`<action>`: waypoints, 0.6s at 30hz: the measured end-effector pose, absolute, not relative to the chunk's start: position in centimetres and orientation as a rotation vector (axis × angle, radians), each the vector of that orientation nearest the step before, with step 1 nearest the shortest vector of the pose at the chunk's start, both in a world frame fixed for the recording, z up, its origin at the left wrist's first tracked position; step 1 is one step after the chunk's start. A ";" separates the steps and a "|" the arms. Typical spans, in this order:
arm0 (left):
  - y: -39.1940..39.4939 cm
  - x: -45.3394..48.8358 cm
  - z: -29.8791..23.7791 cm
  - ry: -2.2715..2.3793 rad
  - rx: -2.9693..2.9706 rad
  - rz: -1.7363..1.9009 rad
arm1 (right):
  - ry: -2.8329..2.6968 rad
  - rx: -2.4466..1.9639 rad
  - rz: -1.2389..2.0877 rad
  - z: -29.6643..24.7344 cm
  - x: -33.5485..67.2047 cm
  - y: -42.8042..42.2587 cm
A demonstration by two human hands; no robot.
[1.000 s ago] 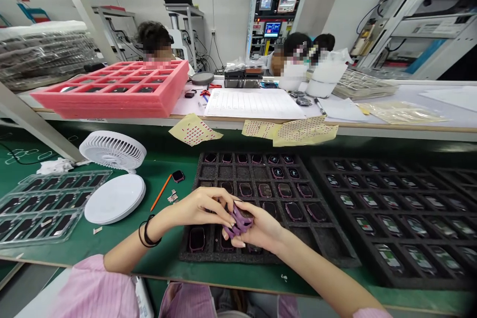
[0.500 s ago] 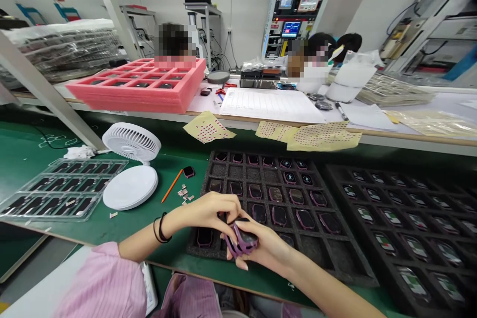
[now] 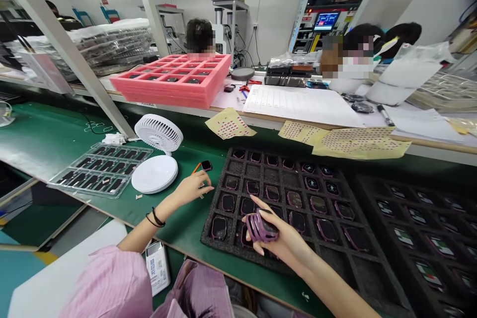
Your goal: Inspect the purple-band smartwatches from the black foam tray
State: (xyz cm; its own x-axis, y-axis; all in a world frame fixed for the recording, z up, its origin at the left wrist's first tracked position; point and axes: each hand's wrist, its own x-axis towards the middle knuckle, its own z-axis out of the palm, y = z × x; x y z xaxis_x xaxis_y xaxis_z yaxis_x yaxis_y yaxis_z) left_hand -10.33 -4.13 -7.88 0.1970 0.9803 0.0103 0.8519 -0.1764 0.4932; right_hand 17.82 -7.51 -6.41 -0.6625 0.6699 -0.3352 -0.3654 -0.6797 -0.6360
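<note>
My right hand (image 3: 285,233) grips several purple watch cases (image 3: 259,228), bunched together above the black foam tray (image 3: 276,175). Its index finger stretches out over the tray. To the left of the tray, my left hand (image 3: 191,190) is low over the green bench, fingers apart, with nothing visible in it. It partly covers small pale pieces and an orange stick (image 3: 196,168). Just beyond its fingers lies a dark-screened watch (image 3: 206,165). Purple-rimmed watches (image 3: 219,228) fill many of the tray's compartments, and a few at the back have lit screens.
A white fan (image 3: 154,174) stands left of my left hand, beside a clear plastic tray (image 3: 122,186) of dark parts. Another foam tray (image 3: 376,186) of watches lies at right. The shelf ahead bears a pink foam box (image 3: 167,99) and paper sheets; people sit beyond.
My left hand has let go of the purple cases and moved left to the small pieces. My right hand keeps them. The head view has turned left.
</note>
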 end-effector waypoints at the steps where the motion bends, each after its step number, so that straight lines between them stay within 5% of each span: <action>1: -4.1 -11.3 -8.6 1.823 2.110 0.382 | -0.713 -0.752 2.311 -6.3 18.0 -7.4; 10: -4.8 -13.4 -10.8 1.742 2.536 0.131 | -0.677 -0.731 2.323 -6.8 17.8 -7.3; 18: -4.9 -12.3 -10.6 1.775 2.535 0.304 | -0.740 -0.727 2.217 -6.2 17.8 -7.2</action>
